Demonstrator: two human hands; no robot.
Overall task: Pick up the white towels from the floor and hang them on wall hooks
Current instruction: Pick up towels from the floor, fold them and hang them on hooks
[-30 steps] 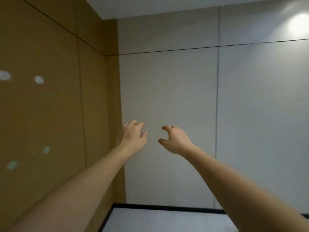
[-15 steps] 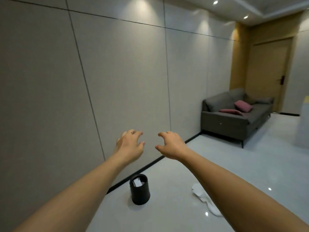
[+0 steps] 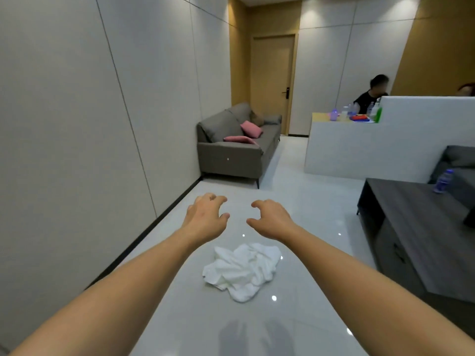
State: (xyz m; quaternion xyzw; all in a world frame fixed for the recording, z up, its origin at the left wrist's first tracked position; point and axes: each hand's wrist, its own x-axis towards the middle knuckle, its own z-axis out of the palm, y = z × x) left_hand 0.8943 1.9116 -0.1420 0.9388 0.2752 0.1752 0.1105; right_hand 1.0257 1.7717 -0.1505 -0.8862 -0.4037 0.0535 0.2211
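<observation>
Since the earlier frame the view swung right; crumpled white cloth towel [image 3: 243,271] now lies centre-frame on the glossy floor [image 3: 316,201], below both empty, open-fingered grips, left hand [image 3: 205,218] and right hand [image 3: 272,219] equally near.

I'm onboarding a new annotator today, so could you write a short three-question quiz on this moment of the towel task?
1. True or false: the left hand already grips the white towel.
2. Where does the white towel lie? A) on the grey sofa B) crumpled on the glossy floor between the forearms C) on the dark coffee table
3. Fill in: the two cushions on the grey sofa are ____.

Key
1. False: both the left hand and the right hand hang empty, fingers curled open, above the floor.
2. B.
3. Pink.
</observation>
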